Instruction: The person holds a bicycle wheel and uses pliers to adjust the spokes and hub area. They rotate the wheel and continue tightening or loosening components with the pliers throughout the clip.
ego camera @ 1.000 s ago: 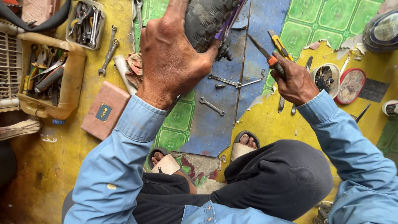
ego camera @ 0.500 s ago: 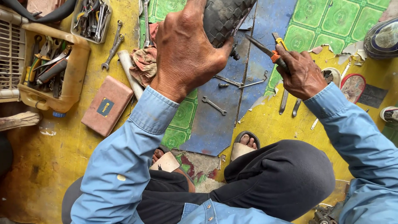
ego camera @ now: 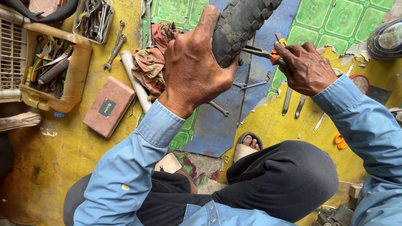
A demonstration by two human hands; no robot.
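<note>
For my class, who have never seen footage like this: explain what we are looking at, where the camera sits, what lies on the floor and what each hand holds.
There is no machine here: a person sits on the floor, filmed from a camera worn on their head, looking down. The left hand grips a black knobbly tyre. The right hand holds orange-handled pliers with their tip at the tyre. On the painted floor lie spanners, a red rag, a pinkish flat box and a yellow tub of tools.
</note>
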